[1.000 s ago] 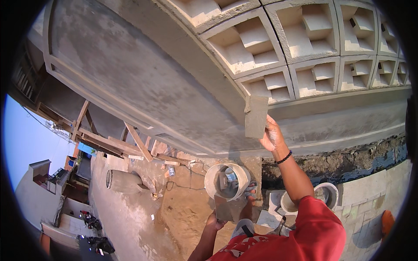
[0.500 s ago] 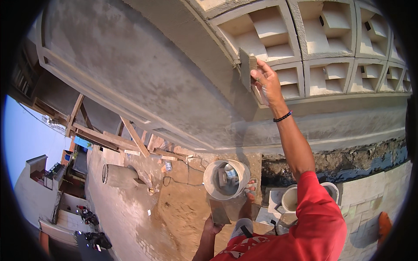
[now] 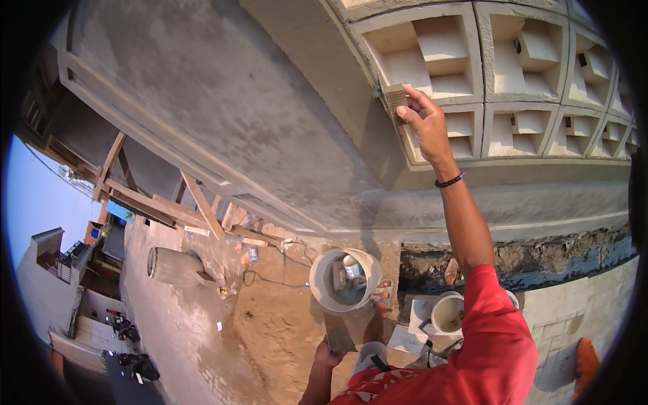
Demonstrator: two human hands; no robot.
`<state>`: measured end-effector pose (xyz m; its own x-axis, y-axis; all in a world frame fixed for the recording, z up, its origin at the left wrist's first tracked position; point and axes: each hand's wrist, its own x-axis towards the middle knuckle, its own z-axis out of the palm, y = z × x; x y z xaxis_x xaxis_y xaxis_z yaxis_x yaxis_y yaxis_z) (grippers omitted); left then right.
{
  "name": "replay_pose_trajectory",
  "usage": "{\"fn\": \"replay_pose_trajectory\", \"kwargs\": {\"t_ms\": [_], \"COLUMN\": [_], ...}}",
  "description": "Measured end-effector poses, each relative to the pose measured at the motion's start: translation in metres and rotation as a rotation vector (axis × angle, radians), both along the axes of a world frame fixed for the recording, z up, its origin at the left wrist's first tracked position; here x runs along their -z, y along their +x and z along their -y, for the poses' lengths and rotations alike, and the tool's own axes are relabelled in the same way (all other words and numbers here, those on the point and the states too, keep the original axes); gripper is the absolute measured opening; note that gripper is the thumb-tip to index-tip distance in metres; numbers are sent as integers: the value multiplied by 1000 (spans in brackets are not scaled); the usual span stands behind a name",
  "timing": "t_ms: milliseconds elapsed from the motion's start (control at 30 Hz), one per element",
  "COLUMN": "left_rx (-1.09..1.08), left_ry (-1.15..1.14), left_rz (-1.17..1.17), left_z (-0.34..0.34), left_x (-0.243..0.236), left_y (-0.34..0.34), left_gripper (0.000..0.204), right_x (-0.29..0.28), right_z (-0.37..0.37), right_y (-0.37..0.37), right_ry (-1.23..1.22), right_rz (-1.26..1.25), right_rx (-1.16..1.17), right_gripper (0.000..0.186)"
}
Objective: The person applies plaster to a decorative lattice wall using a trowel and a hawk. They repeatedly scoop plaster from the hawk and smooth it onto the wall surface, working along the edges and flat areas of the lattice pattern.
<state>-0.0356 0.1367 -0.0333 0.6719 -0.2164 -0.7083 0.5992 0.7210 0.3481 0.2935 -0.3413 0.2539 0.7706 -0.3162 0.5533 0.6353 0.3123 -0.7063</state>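
My right hand [image 3: 426,128] reaches up to the wall and grips a small flat rectangular float [image 3: 396,100] between thumb and fingers. The float is against the plastered edge beside the pale ventilation blocks [image 3: 472,128], its ridged back toward me; I cannot see its working face. Low in front of my body, my left hand [image 3: 329,354] is closed around one end of a flat grey-brown rectangular board [image 3: 339,333]. Just beyond that board, a whitish bucket [image 3: 324,297] stands on the ground, holding grey water or slurry and a few items.
Grey plaster covers the wall [image 3: 223,101] to the left. A smaller bucket [image 3: 448,314] stands near my right side. A rough trench [image 3: 499,263] runs along the wall's foot. Timber props [image 3: 202,206], a concrete cylinder [image 3: 174,265] and a cable [image 3: 273,282] lie farther left.
The float in my right hand has turned, so its broad flat side no longer shows and the ridged back does. My left hand keeps the board low. The whole view has shifted slightly.
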Motion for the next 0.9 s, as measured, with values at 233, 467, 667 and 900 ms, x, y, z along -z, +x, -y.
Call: {"fn": "replay_pose_trajectory", "kwargs": {"t_ms": [233,467,667,900], "left_rx": [-17,-27,70,1], "left_ry": [6,-85,37,86], "left_rz": [-38,-20,42,-17], "left_z": [9,12,12,44], "left_x": [-8,-10,1,-28], "left_y": [5,4,8,13], "left_gripper": [40,40,37,29], "right_x": [2,-4,55,77], "right_z": [-3,-10,-7,8], "right_y": [4,0,-7,-34], "right_ry": [-56,-243,-275,-129], "right_rz": [15,-118,-143,-268], "right_rx": [91,252,246,3], "right_gripper": [43,40,38,43]}}
